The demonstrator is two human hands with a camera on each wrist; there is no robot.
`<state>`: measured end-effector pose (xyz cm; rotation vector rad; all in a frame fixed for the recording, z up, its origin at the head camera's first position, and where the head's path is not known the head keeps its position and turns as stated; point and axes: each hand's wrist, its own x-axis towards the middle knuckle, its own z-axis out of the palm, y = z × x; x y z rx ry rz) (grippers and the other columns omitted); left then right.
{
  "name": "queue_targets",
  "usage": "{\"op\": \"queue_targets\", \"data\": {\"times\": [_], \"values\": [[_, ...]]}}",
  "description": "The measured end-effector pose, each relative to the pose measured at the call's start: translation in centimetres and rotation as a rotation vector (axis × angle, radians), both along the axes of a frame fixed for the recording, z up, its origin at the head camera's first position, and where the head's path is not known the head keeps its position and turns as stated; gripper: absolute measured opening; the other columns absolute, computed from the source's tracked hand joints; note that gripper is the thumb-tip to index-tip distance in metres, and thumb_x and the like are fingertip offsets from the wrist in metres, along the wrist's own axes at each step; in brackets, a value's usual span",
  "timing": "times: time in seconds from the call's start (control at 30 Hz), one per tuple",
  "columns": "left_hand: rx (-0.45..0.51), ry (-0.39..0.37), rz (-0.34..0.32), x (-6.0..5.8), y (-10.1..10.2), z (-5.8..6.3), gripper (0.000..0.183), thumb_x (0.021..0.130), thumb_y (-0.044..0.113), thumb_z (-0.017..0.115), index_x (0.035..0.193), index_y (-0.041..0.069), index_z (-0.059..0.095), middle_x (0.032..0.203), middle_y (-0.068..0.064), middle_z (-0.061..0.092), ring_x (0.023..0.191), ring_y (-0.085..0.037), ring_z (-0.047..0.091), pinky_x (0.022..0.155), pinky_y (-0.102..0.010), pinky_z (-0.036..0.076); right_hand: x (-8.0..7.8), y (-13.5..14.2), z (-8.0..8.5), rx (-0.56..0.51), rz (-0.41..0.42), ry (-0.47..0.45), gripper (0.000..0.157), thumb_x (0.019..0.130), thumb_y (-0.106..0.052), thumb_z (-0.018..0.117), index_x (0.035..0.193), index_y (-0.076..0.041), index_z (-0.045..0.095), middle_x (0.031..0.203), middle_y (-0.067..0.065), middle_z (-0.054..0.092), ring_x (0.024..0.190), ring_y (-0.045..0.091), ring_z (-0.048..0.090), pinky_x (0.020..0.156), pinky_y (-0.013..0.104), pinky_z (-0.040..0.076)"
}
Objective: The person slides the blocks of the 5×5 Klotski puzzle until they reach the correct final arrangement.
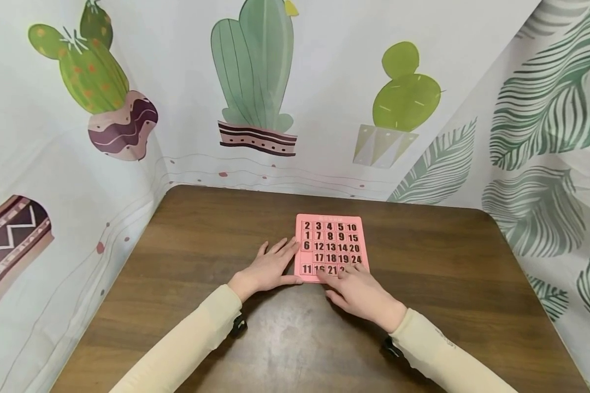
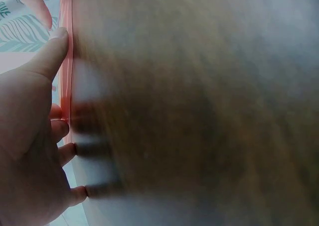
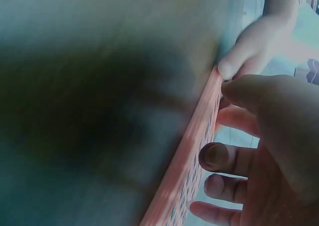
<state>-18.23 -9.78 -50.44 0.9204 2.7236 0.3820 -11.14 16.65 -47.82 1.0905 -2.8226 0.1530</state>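
Note:
A pink sliding number puzzle point(image 1: 330, 242) lies flat on the wooden table, its tiles bearing black numbers. Below the 6 tile, at the left end of the fourth row, is a gap without a tile. My left hand point(image 1: 264, 271) rests along the puzzle's left side, fingers stretched out and thumb at the near left corner. Over the near right part is my right hand point(image 1: 363, 295), its index fingertip at the 16 tile and the other fingers hiding the last tiles of the bottom row. The right wrist view shows these fingers point(image 3: 234, 161) loosely bent by the pink frame.
The brown wooden table point(image 1: 216, 218) extends around the puzzle on all sides. Behind it hangs a white cloth point(image 1: 324, 109) printed with cacti and leaves. Both sleeved forearms reach in from the near edge, with a dark strap device point(image 1: 239, 325) on the left wrist.

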Motion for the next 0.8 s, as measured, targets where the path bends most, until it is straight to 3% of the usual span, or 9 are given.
{"op": "queue_targets", "data": {"times": [0.2, 0.5, 0.8], "values": [[0.008, -0.001, 0.001, 0.1, 0.1, 0.3, 0.095, 0.097, 0.064, 0.062, 0.167, 0.011, 0.024, 0.174, -0.007, 0.02, 0.159, -0.031, 0.019, 0.122, -0.067, 0.013, 0.0, -1.7, -0.4, 0.039, 0.032, 0.019, 0.047, 0.098, -0.034, 0.07, 0.142, -0.019, 0.065, 0.093, 0.005, 0.075, 0.089, 0.029, 0.067, 0.09, 0.051, 0.05], [0.0, -0.004, 0.003, 0.1, 0.2, 0.4, 0.095, 0.097, 0.063, 0.062, 0.167, 0.011, 0.025, 0.174, -0.006, 0.019, 0.16, -0.028, 0.018, 0.122, -0.067, 0.013, -1.2, -2.7, -0.8, 0.029, -0.073, 0.058, 0.045, 0.098, -0.032, 0.071, 0.141, -0.021, 0.066, 0.096, 0.015, 0.076, 0.089, 0.036, 0.069, 0.092, 0.055, 0.052], [0.011, -0.007, -0.004, -0.4, 0.0, -0.7, 0.096, 0.097, 0.065, 0.06, 0.168, 0.012, 0.022, 0.174, -0.005, 0.016, 0.16, -0.029, 0.016, 0.122, -0.068, 0.012, -1.2, -1.5, -0.1, -0.046, -0.13, 0.009, 0.046, 0.099, -0.036, 0.069, 0.141, -0.018, 0.067, 0.104, 0.015, 0.078, 0.096, 0.038, 0.068, 0.092, 0.056, 0.05]]}}
